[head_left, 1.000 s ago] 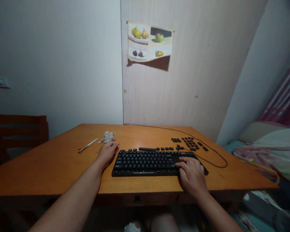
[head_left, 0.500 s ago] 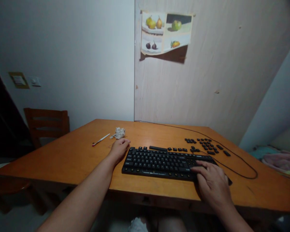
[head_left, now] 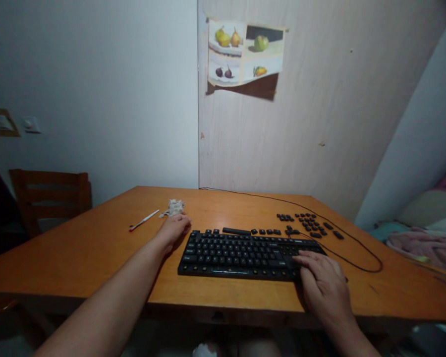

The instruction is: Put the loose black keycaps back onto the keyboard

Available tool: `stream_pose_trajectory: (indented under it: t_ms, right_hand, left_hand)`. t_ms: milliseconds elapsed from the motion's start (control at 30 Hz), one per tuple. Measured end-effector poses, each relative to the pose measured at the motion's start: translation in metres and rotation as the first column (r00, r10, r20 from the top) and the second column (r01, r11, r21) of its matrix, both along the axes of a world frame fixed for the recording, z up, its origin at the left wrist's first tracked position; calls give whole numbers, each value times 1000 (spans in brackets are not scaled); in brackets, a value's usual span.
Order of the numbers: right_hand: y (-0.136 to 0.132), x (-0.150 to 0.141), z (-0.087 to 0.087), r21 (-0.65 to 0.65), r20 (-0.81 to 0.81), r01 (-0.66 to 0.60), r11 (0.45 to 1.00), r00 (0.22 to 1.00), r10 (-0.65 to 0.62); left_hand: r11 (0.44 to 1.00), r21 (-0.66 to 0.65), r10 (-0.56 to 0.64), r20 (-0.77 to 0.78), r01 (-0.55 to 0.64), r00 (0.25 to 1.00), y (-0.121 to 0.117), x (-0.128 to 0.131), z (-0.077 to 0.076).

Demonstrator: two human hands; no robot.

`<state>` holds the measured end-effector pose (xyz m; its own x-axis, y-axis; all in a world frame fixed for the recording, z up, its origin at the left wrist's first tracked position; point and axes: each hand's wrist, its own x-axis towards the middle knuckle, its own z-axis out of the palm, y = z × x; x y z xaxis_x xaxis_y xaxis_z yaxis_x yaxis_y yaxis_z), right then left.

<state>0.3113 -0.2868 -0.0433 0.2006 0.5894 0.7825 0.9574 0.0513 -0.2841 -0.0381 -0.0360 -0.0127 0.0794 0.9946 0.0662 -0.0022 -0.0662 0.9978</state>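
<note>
A black keyboard [head_left: 230, 253] lies on the wooden table in front of me, with bare sockets showing where keys are off at its right side and along its front row. My left hand [head_left: 176, 227] rests by its far left corner, fingers curled together, close to a crumpled whitish tissue [head_left: 176, 207]. What those fingers hold, if anything, is hidden. Over the right part of the keyboard lies my right hand [head_left: 324, 280], fingers stretched to the left and touching the keys area. Behind the keyboard are several loose keycaps [head_left: 267, 231] and a long space bar [head_left: 237, 231].
More loose keycaps [head_left: 312, 223] are grouped at the table's right rear. A black cable [head_left: 360, 240] loops around them. Left of the tissue lies a thin white stick-like tool [head_left: 144, 220] with a dark red end. A wooden chair [head_left: 52, 193] stands at the left, bedding [head_left: 412, 245] at the right.
The whole view has shifted slightly, so everything on the table sits further left in the picture. Both hands keep nearly the same places relative to the keyboard.
</note>
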Motion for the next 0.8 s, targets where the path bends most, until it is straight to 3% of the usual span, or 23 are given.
stream_pose_trajectory:
  t_ms: [267, 433, 633, 800]
  right_hand:
    - [-3, -11, 8, 113, -86, 31, 993, 996, -22]
    - [-4, -12, 9, 122, -248, 84, 989, 967, -52]
    - [-5, -8, 9, 86, -565, 46, 995, 825, 10]
    - [-5, -11, 20, 41, -686, 10, 999, 727, 21]
  left_hand:
    - [1000, -3, 12, 52, -12, 999, 27, 8, 15]
    - [999, 36, 22, 97, -26, 995, 30, 11, 11]
    - [999, 52, -9, 122, 3, 992, 26, 8, 4]
    - [997, 64, -38, 110, 31, 993, 28, 9, 2]
